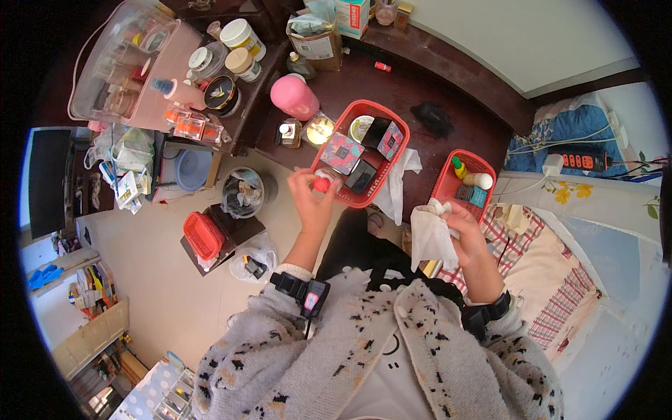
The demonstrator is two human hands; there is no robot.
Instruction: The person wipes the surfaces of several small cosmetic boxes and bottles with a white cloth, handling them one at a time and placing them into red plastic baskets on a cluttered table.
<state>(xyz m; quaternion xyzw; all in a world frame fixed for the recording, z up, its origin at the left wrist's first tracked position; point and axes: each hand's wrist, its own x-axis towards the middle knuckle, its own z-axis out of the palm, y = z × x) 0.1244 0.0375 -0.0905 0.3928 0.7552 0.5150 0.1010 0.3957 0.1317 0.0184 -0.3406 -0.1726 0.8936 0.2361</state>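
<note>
My left hand (310, 202) grips a small container with a red cap (321, 184) at the near edge of a red plastic basket (396, 170). Inside that basket lie a floral-patterned box (342, 151), black boxes (361, 177) and a round tin (361, 128). A crumpled white tissue (433, 236) hangs from the fingers of my right hand (467, 236). Just beyond that hand, a smaller red basket (445, 176) holds a yellow bottle with a green cap (459, 167), a white-topped bottle (479, 181) and a teal box (471, 196).
Between the baskets, another tissue (401, 181) drapes over the dark wooden desk (362, 68). A pink bottle (294, 98) and a perfume bottle (288, 133) stand left of the larger basket. Lower left are a lined waste bin (244, 191) and another red basket (203, 236) on a stool.
</note>
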